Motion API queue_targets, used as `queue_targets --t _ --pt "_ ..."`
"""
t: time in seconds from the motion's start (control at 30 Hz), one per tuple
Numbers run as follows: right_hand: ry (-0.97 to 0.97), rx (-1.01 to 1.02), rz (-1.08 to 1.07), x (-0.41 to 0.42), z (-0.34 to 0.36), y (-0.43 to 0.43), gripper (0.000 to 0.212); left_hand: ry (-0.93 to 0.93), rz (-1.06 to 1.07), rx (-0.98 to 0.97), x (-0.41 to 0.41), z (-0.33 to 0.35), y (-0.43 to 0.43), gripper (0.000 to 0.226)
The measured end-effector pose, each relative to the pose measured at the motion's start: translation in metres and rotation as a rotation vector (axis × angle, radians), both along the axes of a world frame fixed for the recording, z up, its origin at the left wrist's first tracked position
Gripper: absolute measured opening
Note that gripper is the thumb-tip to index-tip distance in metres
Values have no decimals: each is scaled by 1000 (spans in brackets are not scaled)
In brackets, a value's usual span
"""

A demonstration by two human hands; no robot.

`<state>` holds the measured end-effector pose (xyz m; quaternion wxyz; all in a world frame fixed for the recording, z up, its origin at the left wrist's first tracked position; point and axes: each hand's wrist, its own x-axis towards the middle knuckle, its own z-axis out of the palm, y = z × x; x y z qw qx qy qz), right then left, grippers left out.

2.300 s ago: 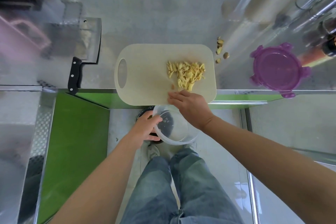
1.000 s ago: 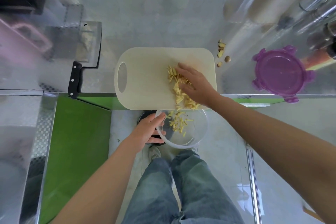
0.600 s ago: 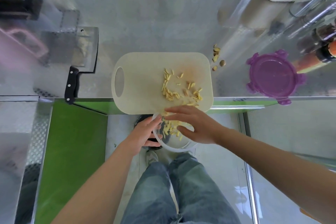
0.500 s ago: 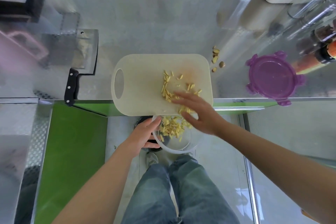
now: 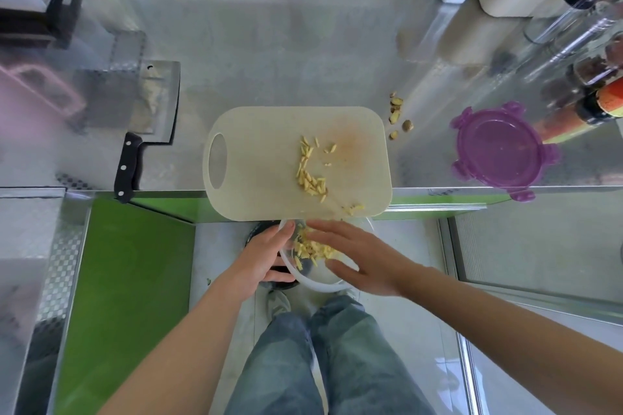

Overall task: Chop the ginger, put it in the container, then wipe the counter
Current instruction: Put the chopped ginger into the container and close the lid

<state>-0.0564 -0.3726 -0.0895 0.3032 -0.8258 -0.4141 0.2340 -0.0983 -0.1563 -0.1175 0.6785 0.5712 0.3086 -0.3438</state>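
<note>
A cream cutting board [image 5: 269, 178] overhangs the steel counter's front edge. Chopped ginger strips [image 5: 308, 172] lie scattered on it, a few at its front edge. Just below that edge my left hand [image 5: 261, 261] grips the rim of a clear round container [image 5: 317, 283], held in the air. More ginger pieces [image 5: 312, 249] lie inside the container. My right hand [image 5: 360, 259] hovers over the container with its fingers straight, partly covering it.
A cleaver [image 5: 148, 121] with a black handle lies left of the board. Ginger trimmings [image 5: 397, 118] sit at the board's far right corner. A purple lid [image 5: 499, 152] rests on the counter to the right, with bottles [image 5: 590, 44] behind it.
My right hand swept across the board toward me several times, pushing ginger off the front edge into the container. The pile on the board has shrunk and spread; the container has filled.
</note>
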Motion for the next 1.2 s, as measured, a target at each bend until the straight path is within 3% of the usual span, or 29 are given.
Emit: queue_targets --t 0.13,0.23,0.37,0.5,0.67,0.87,1.0,1.2 --pt "-57 64 -275 34 -6 -2 49 -3 11 7 0 1 0 38" --pt "-106 -54 -429 55 -18 -11 60 -3 13 9 -1 2 -1 35" --pt "-171 -167 -152 28 -17 -14 63 -4 21 13 0 3 -2 27" --pt "-102 -77 76 0 -8 -9 55 1 11 15 0 4 -2 36" --pt "-108 37 -151 55 -5 16 54 10 19 23 0 7 2 41" --pt "-118 -77 -308 129 -25 50 57 37 31 43 -6 5 18 58" --pt "-177 -156 -175 121 -34 52 65 42 43 45 -6 5 20 61" --pt "-157 -114 129 56 -16 34 57 38 41 54 -6 7 21 57"
